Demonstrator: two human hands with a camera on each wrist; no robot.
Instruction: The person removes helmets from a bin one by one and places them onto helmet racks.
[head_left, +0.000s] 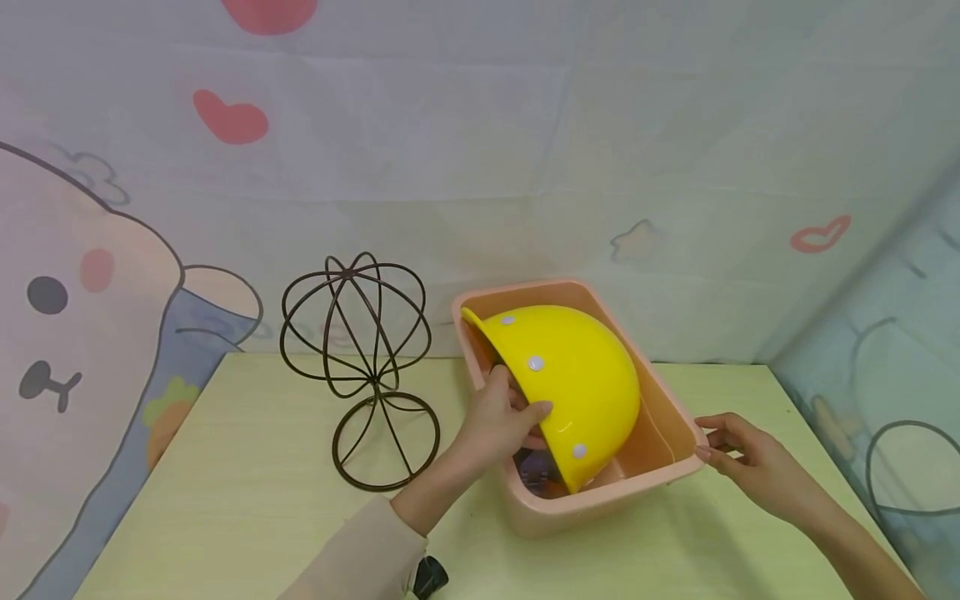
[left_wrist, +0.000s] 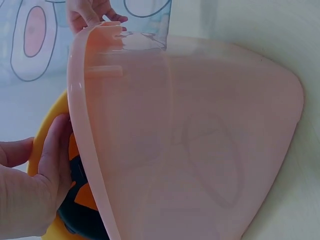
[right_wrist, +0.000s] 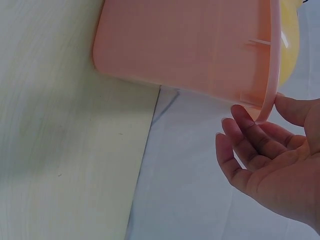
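Glossy plastic helmet [head_left: 570, 383], smooth plastic bin [head_left: 660, 450], thin wire stand [head_left: 360, 367].

Yellow helmet [head_left: 573, 379] tilted on edge, inside pink tub [head_left: 660, 467]
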